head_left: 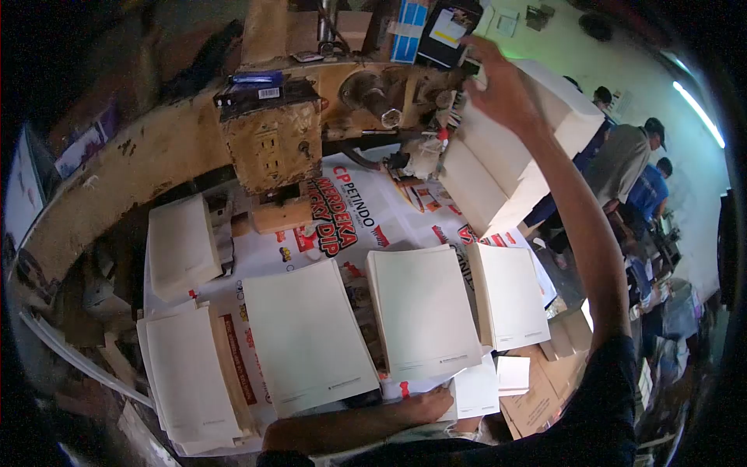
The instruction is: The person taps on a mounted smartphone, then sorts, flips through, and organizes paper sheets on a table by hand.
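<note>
My right hand point(494, 89) is raised at the top, beside a black box point(450, 33). Its fingers are bent round a small item that I cannot make out. Low in the view, my left hand point(432, 405) is closed at the left edge of a small white paper stack point(476, 387); what its fingers grip is hidden. Large paper stacks lie in a row behind it: one at the far left point(191, 377), two in the middle point(307, 335) point(424, 311), one at the right point(513, 296).
A worn machine point(268, 140) stands at the back. White paper blocks point(475, 183) rise below my right hand. Another stack point(183, 245) lies at the left on the printed sheet point(346, 167). Cardboard point(537, 405) is at lower right. Several people point(622, 159) are farther off.
</note>
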Tool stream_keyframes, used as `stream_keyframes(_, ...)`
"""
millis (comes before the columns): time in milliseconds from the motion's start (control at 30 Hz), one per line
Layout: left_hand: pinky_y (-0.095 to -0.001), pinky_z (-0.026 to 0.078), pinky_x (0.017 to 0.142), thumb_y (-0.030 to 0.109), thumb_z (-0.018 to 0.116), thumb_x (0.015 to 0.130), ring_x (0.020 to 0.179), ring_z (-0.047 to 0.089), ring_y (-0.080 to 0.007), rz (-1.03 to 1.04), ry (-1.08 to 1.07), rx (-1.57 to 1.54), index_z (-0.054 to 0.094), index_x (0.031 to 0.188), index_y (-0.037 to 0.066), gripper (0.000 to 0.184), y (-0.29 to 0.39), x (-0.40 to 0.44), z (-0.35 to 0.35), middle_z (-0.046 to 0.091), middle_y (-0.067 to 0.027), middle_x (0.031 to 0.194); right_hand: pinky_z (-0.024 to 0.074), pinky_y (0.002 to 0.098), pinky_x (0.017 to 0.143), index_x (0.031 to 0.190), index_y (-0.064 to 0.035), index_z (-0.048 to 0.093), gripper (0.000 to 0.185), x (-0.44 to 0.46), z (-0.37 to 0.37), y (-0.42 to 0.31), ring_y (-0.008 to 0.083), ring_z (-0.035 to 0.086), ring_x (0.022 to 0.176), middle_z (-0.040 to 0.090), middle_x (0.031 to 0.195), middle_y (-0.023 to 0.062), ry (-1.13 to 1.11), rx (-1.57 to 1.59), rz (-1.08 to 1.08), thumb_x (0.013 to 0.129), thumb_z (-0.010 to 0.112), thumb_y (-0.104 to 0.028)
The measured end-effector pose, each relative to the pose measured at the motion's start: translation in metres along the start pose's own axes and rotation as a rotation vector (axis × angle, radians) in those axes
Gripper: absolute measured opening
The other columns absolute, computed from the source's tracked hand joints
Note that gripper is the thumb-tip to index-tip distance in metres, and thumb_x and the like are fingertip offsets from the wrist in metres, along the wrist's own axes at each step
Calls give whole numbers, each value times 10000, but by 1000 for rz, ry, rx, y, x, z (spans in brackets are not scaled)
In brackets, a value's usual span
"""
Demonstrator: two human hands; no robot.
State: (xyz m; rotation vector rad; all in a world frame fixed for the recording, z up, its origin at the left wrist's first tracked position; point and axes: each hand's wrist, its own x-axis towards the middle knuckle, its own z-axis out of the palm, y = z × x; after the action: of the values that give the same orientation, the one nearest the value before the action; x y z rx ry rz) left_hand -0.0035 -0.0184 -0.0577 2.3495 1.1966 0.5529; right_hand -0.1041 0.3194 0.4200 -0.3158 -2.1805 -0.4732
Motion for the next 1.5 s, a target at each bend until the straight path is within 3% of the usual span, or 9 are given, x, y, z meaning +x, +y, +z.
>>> stream_keyframes(100,-410,482,899,120,551,816,943,601,-334,171,206,25,614,891,19,141,3,3,-14,589,-190,911,505,389,927,1220,-80,565,436,-22,-55,-91,254,624,1080,598,1247,119,-476,349,8,794,640,-23)
stream_keyframes(133,-409,490,894,136,559,822,936,608,-318,-8,-191,76,614,954,15,187,23,17,-60,602,-191,944,501,406,940,1238,-87,552,447,-36,-71,-120,248,635,1040,574,1291,110,-566,501,30,803,642,-38)
stream_keyframes(167,-407,497,889,152,567,829,930,616,-303,-190,-586,134,614,1016,12,239,35,26,-84,615,-191,977,521,393,907,1255,-94,550,470,-48,-86,-148,244,654,964,563,1317,88,-451,476,-225,798,658,-64)
stream_keyframes(233,-408,514,812,115,564,830,882,638,-309,-75,-343,-87,586,1021,9,219,-6,4,-11,622,-186,930,545,313,752,1344,-134,519,537,-61,-133,-194,199,651,845,567,1265,177,-392,420,-630,819,624,-106)
stream_keyframes(467,-427,527,725,100,559,855,840,661,-325,-23,-171,-96,543,1053,9,218,10,4,-28,634,-179,896,568,374,741,1235,-116,587,400,-105,-196,-255,267,662,888,638,1083,164,-26,778,-710,862,548,-255)
stream_keyframes(733,-447,528,728,155,575,894,858,658,-343,263,-220,-343,534,1074,19,229,87,29,-129,637,-182,909,523,348,839,1080,-63,697,399,-157,-241,-171,252,667,917,701,985,105,-118,492,60,690,767,-102)
stream_keyframes(900,-466,485,913,234,695,815,1028,574,-368,140,365,72,547,1183,4,459,117,20,-182,578,-195,1119,516,333,827,1084,-16,660,336,-259,-196,-99,243,666,953,700,1013,144,-149,323,883,810,764,-180)
stream_keyframes(1167,-450,489,821,212,832,680,933,592,-350,-374,319,167,562,1047,10,498,86,21,-232,584,-169,947,551,361,717,1106,84,635,707,-396,-153,-49,255,701,802,700,906,237,-447,45,1233,676,834,-440)
stream_keyframes(1500,-303,511,620,100,789,768,660,663,-180,-404,324,-368,612,840,-44,239,69,13,-263,648,-138,715,470,331,570,805,21,690,175,-394,-156,-63,161,586,570,622,667,150,-106,108,1161,828,708,-151)
